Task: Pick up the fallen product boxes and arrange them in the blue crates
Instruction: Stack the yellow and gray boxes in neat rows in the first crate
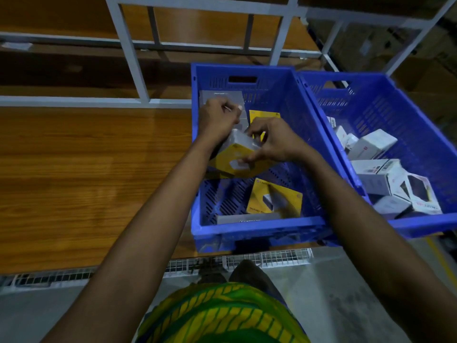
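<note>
Holding a yellow-and-white product box (237, 157) tilted above the middle of the left blue crate (259, 227), not yet set down. Left hand (217, 120) with fingers curled round its white upper end, right hand (274, 139) pinching its right side. Liable to slip on an early release: then landing crooked on the yellow box (274, 199) lying flat near the front wall, or knocking the grey box (222, 95) standing against the far wall. Some risk too of a forearm catching the shared rim beside the right blue crate (420, 226), heaped with white boxes (376, 144). Room to lower onto the mesh floor at left and middle; tighter at the back, next to a second yellow box (263, 115). Wooden shelf (86, 169) stretching away to the left
</note>
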Demonstrator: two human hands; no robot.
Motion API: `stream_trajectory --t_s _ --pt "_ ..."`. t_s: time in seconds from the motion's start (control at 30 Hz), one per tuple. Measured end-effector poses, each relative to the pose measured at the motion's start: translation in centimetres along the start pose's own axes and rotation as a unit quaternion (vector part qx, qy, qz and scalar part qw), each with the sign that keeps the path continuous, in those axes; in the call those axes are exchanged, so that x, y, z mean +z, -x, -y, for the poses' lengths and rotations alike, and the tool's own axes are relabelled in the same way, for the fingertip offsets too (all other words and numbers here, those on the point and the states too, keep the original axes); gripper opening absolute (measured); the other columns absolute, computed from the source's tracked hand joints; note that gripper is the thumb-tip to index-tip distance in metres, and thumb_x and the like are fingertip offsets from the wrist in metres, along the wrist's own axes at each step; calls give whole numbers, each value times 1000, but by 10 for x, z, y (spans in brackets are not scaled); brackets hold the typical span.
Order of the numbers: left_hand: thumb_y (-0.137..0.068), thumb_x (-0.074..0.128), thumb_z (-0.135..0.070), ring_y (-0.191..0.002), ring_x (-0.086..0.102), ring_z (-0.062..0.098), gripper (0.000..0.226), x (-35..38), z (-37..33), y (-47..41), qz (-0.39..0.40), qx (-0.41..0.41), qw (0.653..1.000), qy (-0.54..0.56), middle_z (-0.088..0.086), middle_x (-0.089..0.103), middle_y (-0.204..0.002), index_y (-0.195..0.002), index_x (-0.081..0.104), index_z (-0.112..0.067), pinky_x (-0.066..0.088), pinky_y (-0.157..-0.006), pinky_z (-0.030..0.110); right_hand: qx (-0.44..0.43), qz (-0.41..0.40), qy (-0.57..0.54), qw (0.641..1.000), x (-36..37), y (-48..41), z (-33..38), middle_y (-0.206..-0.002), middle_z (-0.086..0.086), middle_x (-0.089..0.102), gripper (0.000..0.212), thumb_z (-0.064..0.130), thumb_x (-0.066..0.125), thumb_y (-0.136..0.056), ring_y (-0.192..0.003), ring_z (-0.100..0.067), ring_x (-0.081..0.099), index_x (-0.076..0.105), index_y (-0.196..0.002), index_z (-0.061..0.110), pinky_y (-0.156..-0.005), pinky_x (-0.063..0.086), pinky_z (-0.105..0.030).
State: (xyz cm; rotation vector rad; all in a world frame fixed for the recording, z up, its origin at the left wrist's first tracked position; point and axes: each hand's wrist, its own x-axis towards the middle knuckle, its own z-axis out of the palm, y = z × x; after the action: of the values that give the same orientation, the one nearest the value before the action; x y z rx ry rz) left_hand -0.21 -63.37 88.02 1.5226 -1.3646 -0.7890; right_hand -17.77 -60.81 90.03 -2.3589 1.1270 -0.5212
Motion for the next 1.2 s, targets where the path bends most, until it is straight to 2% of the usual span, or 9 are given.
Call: stream_trajectory --t_s 0.17,0.3,0.43,0.57,0.67,0.8,1.0,1.1,1.2 --pt "-90 67 -25 -91 67 20 7 4 5 -2 80 8 981 -174 1 71 -93 -92 72 -20 58 -82 41 -30 46 153 987 42 -13 3 -82 -4 60 45 44 90 -59 -69 -27 55 70 -85 12 -61 50 -43" --pt "-89 66 -13 -93 65 20 8 4 5 0 78 6 975 -207 3 69 -95 -93 72 -16 57 -83 39 -5 71 164 984 55 -14 0 -123 -12 63 67 35 94 -62 -106 -29 63 67 -120 12 -86 53 -37" --pt "-87 69 -8 -93 63 18 11 5 6 4 76 -10 974 -211 0 64 -97 -96 69 -15 57 -82 36 -22 88 182 979 69 -18 -2 -127 -16 59 74 34 95 -60 -110 -31 59 65 -123 7 -88 54 -42" --pt "-88 71 -9 -94 66 22 15 5 5 5 61 -24 967 -247 6 66 -101 -101 67 -13 58 -79 36 -28 28 258 965 76 -15 1 -124 -14 58 77 59 88 -58 -111 -34 55 68 -114 11 -82 45 -40" --pt "-84 75 -6 -100 63 26 28 5 3 9 66 -32 952 -297 11 64 -109 -110 64 -10 54 -77 33 87 9 317 944 72 -14 -3 -115 -5 53 93 86 73 -50 -112 -26 49 55 -108 16 -97 35 -50" --pt "-84 71 -5 -84 71 31 14 -2 0 14 201 -63 934 -291 16 70 -95 -97 67 -6 62 -76 45 144 -1 303 942 75 -12 -8 -116 -7 50 105 95 65 -42 -113 -29 46 48 -107 14 -103 33 -63" --pt "-64 87 5 -67 73 31 37 -8 -11 20 340 -107 894 -273 19 74 -86 -95 68 -1 63 -72 47 165 61 151 973 52 -18 -23 -121 -8 34 108 75 87 -32 -114 -28 36 33 -108 21 -92 42 -51" --pt "-53 95 2 -59 71 27 45 -8 -10 22 333 -113 894 -278 15 74 -80 -89 69 -6 63 -65 45 205 62 38 976 27 -6 -47 -126 -4 32 109 65 93 -39 -117 -26 40 32 -118 21 -98 47 -43" --pt "-55 94 4 -56 71 25 42 -7 -9 21 319 -106 902 -272 14 74 -78 -87 68 -6 63 -59 42 291 202 32 935 12 11 -70 -129 -2 40 108 52 95 -52 -112 -27 51 30 -132 18 -87 55 -42"
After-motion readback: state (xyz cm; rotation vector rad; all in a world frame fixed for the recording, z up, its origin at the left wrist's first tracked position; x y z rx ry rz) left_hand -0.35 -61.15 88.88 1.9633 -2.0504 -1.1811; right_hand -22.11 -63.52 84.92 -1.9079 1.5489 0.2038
